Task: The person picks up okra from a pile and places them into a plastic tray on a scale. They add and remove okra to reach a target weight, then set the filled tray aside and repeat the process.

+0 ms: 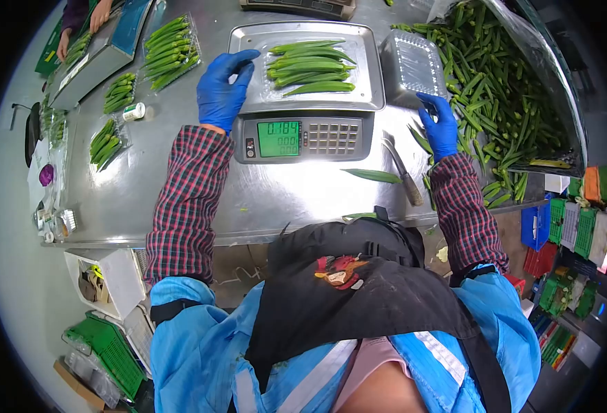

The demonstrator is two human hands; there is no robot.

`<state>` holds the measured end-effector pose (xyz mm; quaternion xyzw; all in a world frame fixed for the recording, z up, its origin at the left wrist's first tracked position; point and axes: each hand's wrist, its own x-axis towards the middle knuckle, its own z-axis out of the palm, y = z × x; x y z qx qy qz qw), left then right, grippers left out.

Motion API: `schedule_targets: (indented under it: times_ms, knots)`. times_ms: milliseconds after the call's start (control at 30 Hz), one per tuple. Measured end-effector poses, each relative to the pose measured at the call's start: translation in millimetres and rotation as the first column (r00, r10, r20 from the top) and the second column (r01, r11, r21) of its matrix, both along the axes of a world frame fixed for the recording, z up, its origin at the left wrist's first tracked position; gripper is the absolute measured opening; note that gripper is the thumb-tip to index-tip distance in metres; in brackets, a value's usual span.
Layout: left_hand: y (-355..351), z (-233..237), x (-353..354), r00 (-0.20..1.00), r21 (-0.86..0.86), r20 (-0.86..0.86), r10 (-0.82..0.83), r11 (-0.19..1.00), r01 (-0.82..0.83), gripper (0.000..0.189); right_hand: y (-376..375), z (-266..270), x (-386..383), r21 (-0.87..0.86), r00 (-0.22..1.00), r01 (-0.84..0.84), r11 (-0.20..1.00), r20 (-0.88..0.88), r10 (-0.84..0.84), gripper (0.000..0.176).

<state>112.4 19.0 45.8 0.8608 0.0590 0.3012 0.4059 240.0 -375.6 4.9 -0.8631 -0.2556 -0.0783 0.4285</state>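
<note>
A clear plastic tray of okra (310, 67) rests on the metal pan of a digital scale (305, 136), whose green display reads 0.184. At the pan's left edge is my left hand (224, 89), in a blue glove, its thumb and fingers apart beside the okra tray. My right hand (440, 129), also gloved in blue, reaches to the near corner of a stack of clear plastic trays (415, 65). Its fingertips are right at the stack's lower edge, with a gap between thumb and forefinger.
Loose okra (503, 89) spills from a lined crate at right. A knife (405, 175) and a single okra pod (372, 176) lie before the scale. Packed okra trays (171, 51) and a small white tub (134, 111) stand left. Another person's hand (100, 15) shows top left.
</note>
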Motion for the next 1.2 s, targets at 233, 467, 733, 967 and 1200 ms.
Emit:
schedule_targets:
  times_ms: [233, 467, 733, 967, 1200]
  knots:
    - [-42.3, -4.9, 44.9, 0.986, 0.400, -0.074, -0.149, 0.901, 0.166, 0.022, -40.7, -37.4, -46.6, -0.317, 0.996, 0.033, 0.948, -0.072, -0.059, 0.019]
    - [-69.4, -28.3, 94.5, 0.930, 0.644, -0.360, -0.077, 0.700, 0.308, 0.029, -64.4, -74.2, -107.3, -0.778, 0.976, 0.001, 0.629, -0.135, -0.168, 0.026]
    - [-101.1, -2.5, 52.8, 0.918, 0.369, -0.307, -0.251, 0.858, 0.358, 0.034, -39.0, -39.5, -101.1, -0.271, 0.846, 0.287, 0.919, -0.378, -0.376, 0.021]
    - [-164.1, -36.8, 2.4, 0.576, -0.787, -0.288, -0.765, 0.531, 0.312, 0.042, 8.9, 22.8, -90.0, -0.193, 0.999, -0.033, 0.981, -0.013, 0.031, 0.030]
    - [-182.5, -24.2, -5.0, 0.520, -0.907, -0.292, -0.802, 0.405, 0.116, 0.040, 13.1, -0.9, -90.1, -0.305, 0.998, -0.064, 0.950, -0.012, 0.063, 0.032]
